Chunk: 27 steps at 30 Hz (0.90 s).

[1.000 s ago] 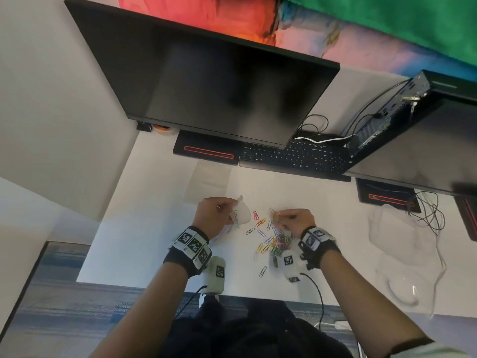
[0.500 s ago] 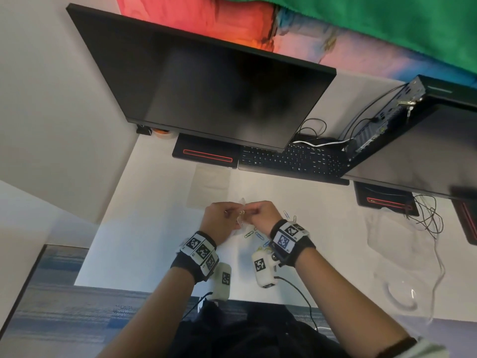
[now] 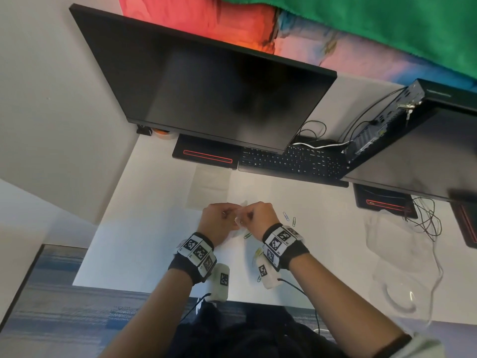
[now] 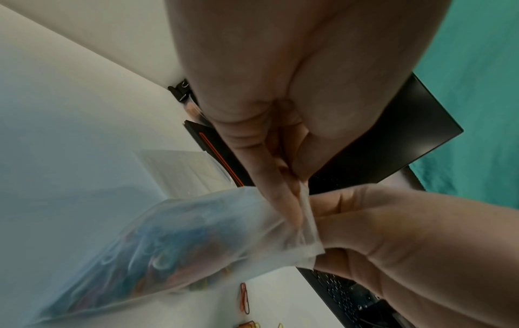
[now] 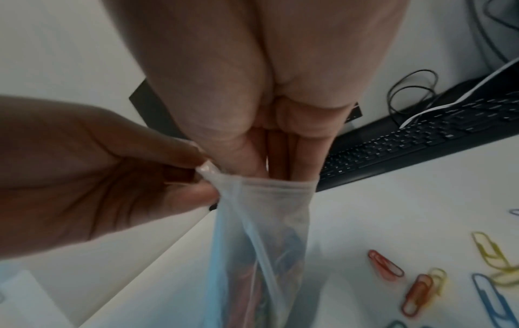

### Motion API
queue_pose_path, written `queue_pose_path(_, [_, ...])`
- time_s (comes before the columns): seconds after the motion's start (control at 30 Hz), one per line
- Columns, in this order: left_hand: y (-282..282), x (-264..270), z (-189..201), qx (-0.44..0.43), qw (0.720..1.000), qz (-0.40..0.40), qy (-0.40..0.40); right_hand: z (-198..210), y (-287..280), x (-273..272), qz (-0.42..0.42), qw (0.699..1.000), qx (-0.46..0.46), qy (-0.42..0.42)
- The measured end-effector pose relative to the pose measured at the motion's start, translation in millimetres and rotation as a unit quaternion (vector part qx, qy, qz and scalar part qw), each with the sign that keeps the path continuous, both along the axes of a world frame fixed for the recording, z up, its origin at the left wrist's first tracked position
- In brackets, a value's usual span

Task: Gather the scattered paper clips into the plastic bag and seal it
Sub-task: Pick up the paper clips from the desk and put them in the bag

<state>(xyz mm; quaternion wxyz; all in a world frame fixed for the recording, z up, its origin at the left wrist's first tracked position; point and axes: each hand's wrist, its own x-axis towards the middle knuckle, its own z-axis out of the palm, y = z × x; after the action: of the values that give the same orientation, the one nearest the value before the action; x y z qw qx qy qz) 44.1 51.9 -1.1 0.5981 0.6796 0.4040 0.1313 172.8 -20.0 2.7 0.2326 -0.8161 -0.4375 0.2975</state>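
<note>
Clear plastic bag [image 5: 261, 233] of clips hangs above the desk [image 3: 144, 239], its mouth pinched by my left hand [image 3: 219, 223] while my right hand's [image 3: 260, 218] fingers reach inside, dropping clips I judge; loose paper clips [image 5: 415, 288] come next.

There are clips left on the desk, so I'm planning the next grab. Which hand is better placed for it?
Right. The loose paper clips lie on the right hand's side, while the left hand pinches the bag's rim, holding it open.
</note>
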Motion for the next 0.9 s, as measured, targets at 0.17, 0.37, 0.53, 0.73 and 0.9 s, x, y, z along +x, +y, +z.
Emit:
queue_pose_path(0.17, [1, 0, -1, -0.006, 1.0, 0.017, -0.012, 18, -4, 8, 0.114, 0.993, 0.0, -0.033])
queue_pose_path(0.37, [13, -13, -5, -0.005, 0.999, 0.046, -0.012, 0, -44, 78, -0.068, 0.994, -0.001, -0.091])
queue_pose_path(0.53, [18, -23, -7, -0.018, 0.997, 0.068, -0.013, -67, -86, 107, -0.086, 0.97, -0.212, -0.079])
queue_pose_path(0.73, [16, -27, -8, -0.02, 0.997, 0.074, -0.007, -82, -55, 67, -0.02, 0.985, -0.163, -0.046])
queue_pose_path(0.9, [12, -28, -12, -0.029, 0.997, 0.071, 0.0, -87, -32, 34, 0.187, 0.968, -0.155, -0.069])
